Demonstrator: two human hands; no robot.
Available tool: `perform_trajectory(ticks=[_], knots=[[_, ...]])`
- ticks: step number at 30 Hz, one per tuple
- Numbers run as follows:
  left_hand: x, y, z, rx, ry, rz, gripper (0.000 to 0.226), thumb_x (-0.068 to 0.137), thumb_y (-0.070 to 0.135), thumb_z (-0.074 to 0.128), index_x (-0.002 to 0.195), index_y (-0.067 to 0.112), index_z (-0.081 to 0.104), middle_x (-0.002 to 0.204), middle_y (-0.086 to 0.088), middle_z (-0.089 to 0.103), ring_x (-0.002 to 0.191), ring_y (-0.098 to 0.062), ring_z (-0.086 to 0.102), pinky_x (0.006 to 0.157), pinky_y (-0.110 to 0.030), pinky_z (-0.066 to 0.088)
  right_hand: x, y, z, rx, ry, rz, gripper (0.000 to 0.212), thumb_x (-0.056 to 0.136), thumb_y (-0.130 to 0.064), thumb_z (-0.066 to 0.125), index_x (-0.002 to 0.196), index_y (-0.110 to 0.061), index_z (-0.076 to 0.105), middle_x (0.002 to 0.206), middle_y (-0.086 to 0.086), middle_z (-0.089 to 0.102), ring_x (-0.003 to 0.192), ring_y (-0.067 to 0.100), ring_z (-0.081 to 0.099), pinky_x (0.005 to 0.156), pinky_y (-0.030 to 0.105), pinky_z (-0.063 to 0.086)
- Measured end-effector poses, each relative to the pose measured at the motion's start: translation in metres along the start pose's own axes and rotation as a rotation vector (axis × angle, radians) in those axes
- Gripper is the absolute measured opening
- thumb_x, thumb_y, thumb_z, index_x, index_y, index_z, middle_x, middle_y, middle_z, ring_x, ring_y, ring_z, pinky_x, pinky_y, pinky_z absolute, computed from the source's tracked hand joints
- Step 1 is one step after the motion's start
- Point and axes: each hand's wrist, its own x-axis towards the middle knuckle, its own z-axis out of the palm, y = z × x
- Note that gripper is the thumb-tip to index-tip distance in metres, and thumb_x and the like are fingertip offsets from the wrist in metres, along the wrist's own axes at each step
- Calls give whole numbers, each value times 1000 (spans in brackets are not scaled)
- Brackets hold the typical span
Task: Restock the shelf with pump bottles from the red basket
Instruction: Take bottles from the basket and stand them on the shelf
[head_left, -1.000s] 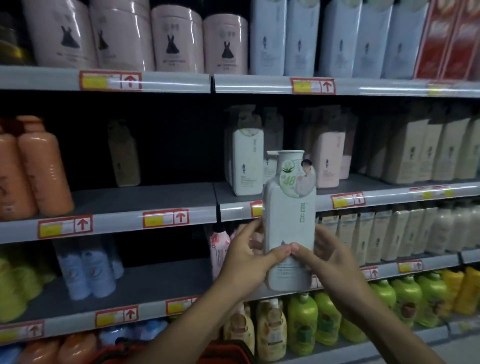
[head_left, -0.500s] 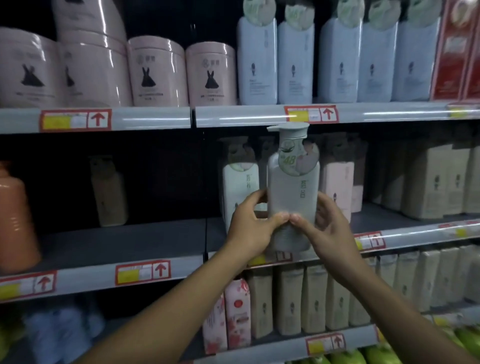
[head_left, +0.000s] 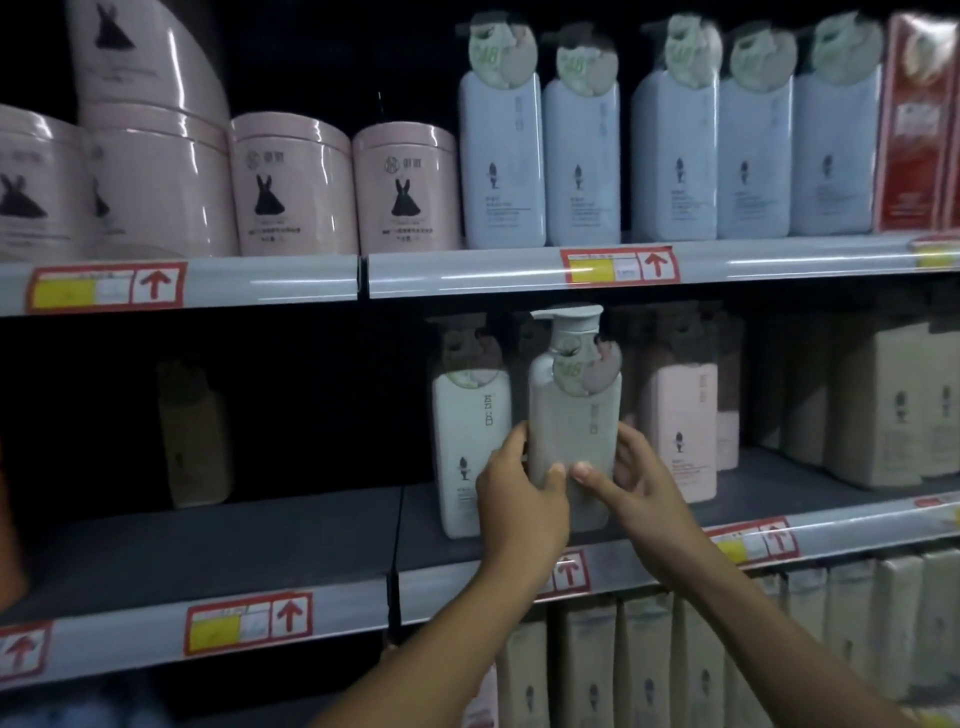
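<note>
Head view: pale green pump bottle (head_left: 571, 431) upright, held btwn both hands over middle shelf (head_left: 291, 540), just beside a white bottle (head_left: 467, 452) standing there. Left hand (head_left: 519, 504) & right hand (head_left: 634, 483) curl round its lower body, thumbs on front. Contents can't tell. Pink tubs (head_left: 291, 187) on shelf above; dim store aisle.

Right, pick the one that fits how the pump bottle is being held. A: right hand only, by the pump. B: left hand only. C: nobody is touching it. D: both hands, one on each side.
D: the left hand and right hand grip the pump bottle from opposite sides, thumbs meeting on its front.
</note>
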Motion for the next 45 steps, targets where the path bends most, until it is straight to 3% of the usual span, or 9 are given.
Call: perform_trajectory(ticks=[4, 8, 11, 14, 18, 26, 29, 33, 45], knots=[[0, -9, 10, 110, 14, -32, 60, 85, 38, 56, 143, 29, 48, 137, 7, 63, 126, -13, 61, 106, -40, 52, 14, 5, -2, 7, -35, 30, 47, 94, -8, 70, 138, -17, 57, 128, -2, 73, 116, 12, 71, 94, 26, 58], [-12, 3, 7, 192, 67, 10, 54, 96, 17, 57, 149, 18, 47, 132, 4, 52, 122, -15, 57, 109, -35, 48, 20, 6, -5, -8, -77, 83, 45, 95, -12, 70, 138, -18, 59, 127, -2, 73, 113, 9, 72, 88, 22, 59], [-17, 2, 6, 209, 67, 39, 52, 98, 14, 57, 149, 16, 47, 118, 4, 45, 107, -17, 59, 99, -35, 54, 21, 3, -7, -64, -88, 100, 44, 95, -15, 71, 137, -20, 60, 125, -2, 74, 106, 5, 73, 81, 19, 59], [-18, 3, 3, 216, 53, 23, 52, 98, 17, 58, 149, 17, 47, 117, 4, 51, 107, -15, 61, 95, -34, 57, 17, 0, -3, -211, 20, 101, 40, 90, -21, 78, 127, -24, 63, 108, -3, 73, 85, 2, 74, 66, 13, 56], [-21, 1, 0, 220, 32, 30, 49, 98, 15, 58, 146, 18, 50, 121, 6, 53, 114, -14, 61, 98, -35, 56, 10, 14, 5, -442, 129, 51, 53, 78, -23, 89, 126, -15, 67, 107, -1, 75, 92, 10, 71, 77, 26, 59], [-43, -8, -3, 235, -23, -22, 44, 94, 10, 53, 127, 38, 49, 122, 12, 56, 109, -11, 60, 93, -36, 56, 14, 16, 17, -523, 174, 49, 39, 81, -19, 86, 116, -10, 73, 93, -10, 69, 79, -12, 60, 63, 0, 46], [-42, -9, -19, 181, 2, -12, 36, 95, 9, 56, 120, 35, 53, 113, 9, 61, 98, -10, 65, 84, -23, 58, 7, 16, 20, -500, 207, 72, 51, 85, -27, 83, 129, -10, 64, 112, -1, 72, 99, 8, 69, 77, 7, 49], [-39, -5, -54, 137, 22, 22, 37, 96, 14, 61, 127, 32, 52, 114, 10, 59, 100, -7, 62, 77, -13, 52, -22, -1, 39, -526, 435, -45, 62, 93, -43, 70, 145, -14, 52, 138, 3, 60, 126, 19, 58, 103, 36, 49], [-66, -3, -166, 61, 122, 23, 30, 96, 21, 65, 124, 24, 58, 105, 10, 65, 88, 1, 63, 67, -5, 48, -111, -60, 145, -583, 84, -164, 52, 97, -39, 66, 144, -23, 53, 132, -7, 58, 121, 7, 55, 101, 28, 47]])
